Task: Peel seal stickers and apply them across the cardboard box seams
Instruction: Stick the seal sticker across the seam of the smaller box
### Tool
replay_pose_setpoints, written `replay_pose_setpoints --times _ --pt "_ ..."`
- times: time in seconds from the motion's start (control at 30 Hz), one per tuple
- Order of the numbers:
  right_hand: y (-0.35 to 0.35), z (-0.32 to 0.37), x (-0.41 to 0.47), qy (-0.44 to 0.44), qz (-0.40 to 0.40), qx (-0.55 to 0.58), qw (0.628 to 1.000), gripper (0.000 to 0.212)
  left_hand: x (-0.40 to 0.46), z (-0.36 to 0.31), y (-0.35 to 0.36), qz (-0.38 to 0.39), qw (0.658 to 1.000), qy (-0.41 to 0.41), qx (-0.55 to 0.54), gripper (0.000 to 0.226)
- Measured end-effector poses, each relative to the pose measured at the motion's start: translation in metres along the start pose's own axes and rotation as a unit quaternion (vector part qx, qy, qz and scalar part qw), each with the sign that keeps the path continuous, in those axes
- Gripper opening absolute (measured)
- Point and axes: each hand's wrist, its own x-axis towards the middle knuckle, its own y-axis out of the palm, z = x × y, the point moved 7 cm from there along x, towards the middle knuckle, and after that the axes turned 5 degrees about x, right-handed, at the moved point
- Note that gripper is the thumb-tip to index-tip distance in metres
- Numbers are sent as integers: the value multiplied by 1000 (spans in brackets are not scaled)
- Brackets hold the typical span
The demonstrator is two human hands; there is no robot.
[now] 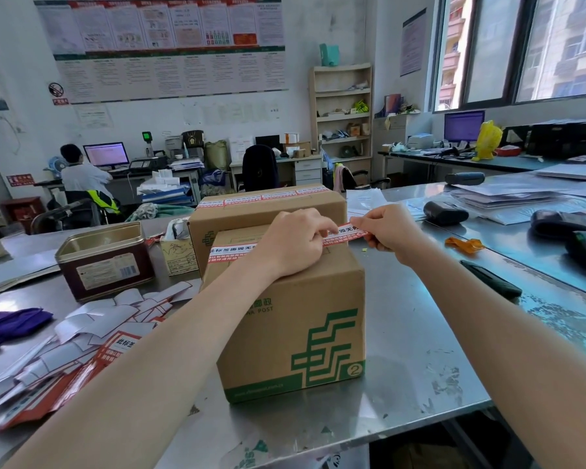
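Head view, steel table (pixel 403 333). Near cardboard box (pixel 295 319) stands directly under the left hand (pixel 291 245), green postal logo facing the person. A red-and-white seal sticker (pixel 347 235) spans between the two hands at the top right edge of this box. The left hand lies knuckles-up on the box top, fingers curled, fingertips pinning the sticker's inner portion against the cardboard. The right hand (pixel 386 228), just beyond the box's right edge and off the box, pinches the sticker's free end between thumb and fingers; that end stands clear of the box in the air. Hands are close together, joined only by the sticker.

An applied sticker (pixel 229 250) lies flat on the box top, left of the left hand.

Second box (pixel 271 206) directly behind both hands, touching the near one, with a sticker row along its top far edge.

Left of the left forearm: pile of sticker sheets and peeled backings (pixel 82 336); further left and behind, an open tin (pixel 105 258). Right of the right forearm: a dark flat object (pixel 491 279).
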Motion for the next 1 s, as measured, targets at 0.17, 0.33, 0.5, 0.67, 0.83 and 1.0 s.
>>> replay_pose_setpoints --times 0.17,0.33,0.5,0.67,0.83,1.0 --pt "1 -7 -1 6 2 6 1000 24 1 3 9 35 999 -11 -1 38" --pt "1 -13 -4 15 1 19 1000 25 3 4 14 65 998 -18 -7 39" --pt "4 -21 -4 27 -2 29 999 26 2 6 13 60 998 -22 -24 49" --pt "5 -23 -6 28 -1 64 998 26 2 4 14 67 998 -12 -8 41" --pt "8 -26 -8 29 0 76 997 25 3 3 16 78 997 -2 -5 41" --pt "11 -33 -10 35 1 111 993 25 2 2 18 102 994 -11 -30 44"
